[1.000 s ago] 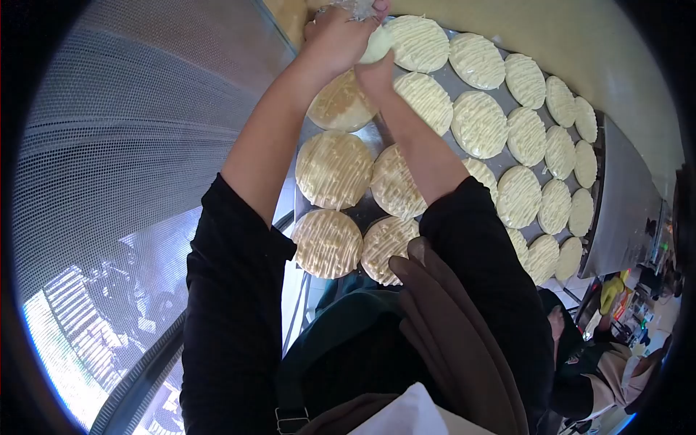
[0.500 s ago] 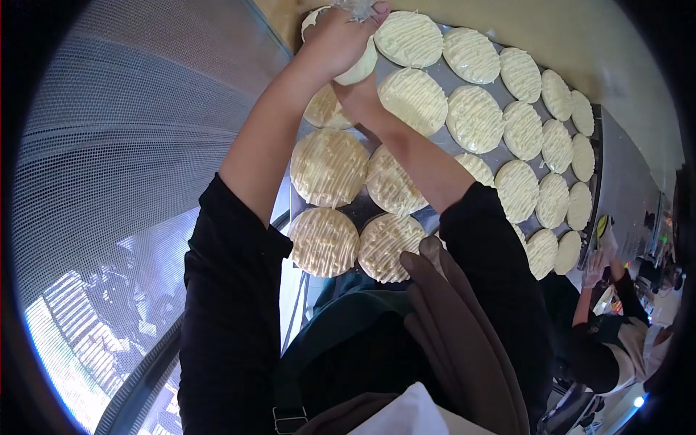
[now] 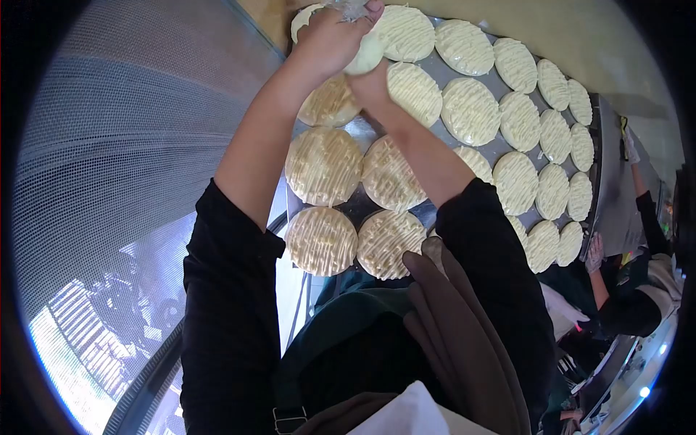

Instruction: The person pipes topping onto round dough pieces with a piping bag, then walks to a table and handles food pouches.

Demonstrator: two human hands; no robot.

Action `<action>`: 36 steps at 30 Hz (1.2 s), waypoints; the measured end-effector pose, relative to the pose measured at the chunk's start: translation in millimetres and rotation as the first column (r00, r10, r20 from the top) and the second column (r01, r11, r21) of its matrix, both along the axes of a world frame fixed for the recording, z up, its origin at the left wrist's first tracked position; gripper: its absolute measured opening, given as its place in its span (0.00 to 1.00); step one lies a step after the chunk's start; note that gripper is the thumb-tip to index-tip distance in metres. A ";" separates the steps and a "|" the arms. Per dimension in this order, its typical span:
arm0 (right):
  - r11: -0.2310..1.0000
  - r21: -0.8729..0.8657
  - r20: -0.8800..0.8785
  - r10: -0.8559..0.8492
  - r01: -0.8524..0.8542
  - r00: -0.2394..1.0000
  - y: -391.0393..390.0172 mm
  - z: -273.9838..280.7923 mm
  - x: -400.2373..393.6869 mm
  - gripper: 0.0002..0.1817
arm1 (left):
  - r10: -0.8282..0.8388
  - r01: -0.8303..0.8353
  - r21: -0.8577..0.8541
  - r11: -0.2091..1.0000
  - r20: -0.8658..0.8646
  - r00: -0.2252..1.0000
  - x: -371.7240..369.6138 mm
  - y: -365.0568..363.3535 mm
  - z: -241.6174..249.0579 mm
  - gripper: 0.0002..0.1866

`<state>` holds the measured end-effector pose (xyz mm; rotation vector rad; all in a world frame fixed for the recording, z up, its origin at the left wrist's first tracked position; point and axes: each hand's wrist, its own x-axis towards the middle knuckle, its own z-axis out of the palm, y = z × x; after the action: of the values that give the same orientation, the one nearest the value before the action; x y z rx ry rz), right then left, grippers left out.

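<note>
At the top of the view my left hand (image 3: 337,35) is closed around the gathered upper end of a clear plastic piping bag (image 3: 367,55) filled with pale cream. Just below it, my right hand (image 3: 370,84) is closed against the bag's lower part; its fingers are mostly hidden. The bag's tip is out of sight. Around the hands lie round flat buns (image 3: 324,167) in rows, striped with pale cream. A bun (image 3: 330,101) beside my right hand is partly covered by my left forearm, and another (image 3: 303,22) shows behind my left hand.
The buns lie on a dark metal tray (image 3: 355,210). A grey mesh screen (image 3: 145,145) stands close on the left. To the right, beside a metal surface (image 3: 616,167), another person (image 3: 631,312) with gloved hands reaches up. A pale wall borders the far side.
Both hands stay on the piping bag, shifting slightly against the buns. The view has moved a little. At the right, the other person's arm has gone up and outward.
</note>
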<state>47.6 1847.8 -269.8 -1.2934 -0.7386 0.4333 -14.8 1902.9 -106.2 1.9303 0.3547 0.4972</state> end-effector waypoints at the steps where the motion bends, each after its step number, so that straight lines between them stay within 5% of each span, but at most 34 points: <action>1: 0.999 -0.036 0.088 -0.013 0.016 0.996 1.3 -1.9 16.6 0.24 | 0.004 -0.004 0.007 1.000 -0.003 1.000 2.3 0.7 -1.4 0.17; 3: 0.993 -0.104 0.263 -0.026 0.055 0.964 0.3 6.1 38.4 0.23 | 0.011 -0.011 0.019 1.000 -0.020 1.000 4.1 1.6 -3.4 0.18; 8: 0.992 0.041 0.105 -0.122 0.118 0.987 -14.1 20.6 -10.1 0.14 | 0.003 -0.007 0.133 0.991 0.029 1.000 5.3 -4.0 -2.2 0.18; 11: 0.991 0.084 0.103 -0.114 0.106 0.988 -15.3 17.6 -7.6 0.14 | -0.069 0.069 0.044 0.997 -0.005 0.998 7.1 -1.4 -2.7 0.19; 14: 0.995 -0.027 0.051 -0.098 0.099 0.994 -10.1 13.4 31.3 0.14 | 0.002 -0.003 0.009 1.000 0.101 0.995 14.2 -6.9 -5.0 0.20; 20: 0.985 -0.060 0.039 -0.158 0.160 0.987 -23.6 20.2 -11.7 0.13 | 0.045 -0.035 0.084 0.996 -0.123 0.991 8.5 -10.8 2.5 0.20; 23: 0.997 -0.030 0.053 -0.069 0.070 0.996 -27.8 14.9 -13.1 0.15 | 0.031 -0.025 0.115 0.993 -0.051 0.998 8.0 -10.1 -4.6 0.19; 26: 0.996 -0.085 0.015 -0.030 0.031 0.999 -23.8 14.4 16.1 0.16 | -0.071 0.072 0.058 0.996 -0.025 0.997 15.3 3.0 -18.8 0.17; 29: 0.990 -0.114 0.120 -0.066 0.079 0.991 -18.3 8.0 32.9 0.18 | -0.023 0.024 -0.173 0.985 0.006 1.000 24.3 1.2 -22.7 0.15; 32: 0.994 -0.112 -0.003 -0.012 0.012 1.000 -18.6 26.2 30.2 0.20 | 0.052 -0.045 -0.335 0.941 0.012 0.999 28.3 1.8 -13.6 0.16; 36: 0.951 -0.061 -0.131 0.293 -0.303 0.947 -9.8 50.5 46.1 0.23 | 0.092 -0.082 -0.564 0.822 -0.011 0.996 39.1 24.4 11.0 0.19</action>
<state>93.7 1838.1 -219.3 -1.2214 -0.8246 0.7867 24.3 1927.3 -95.3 1.3331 0.5172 0.4084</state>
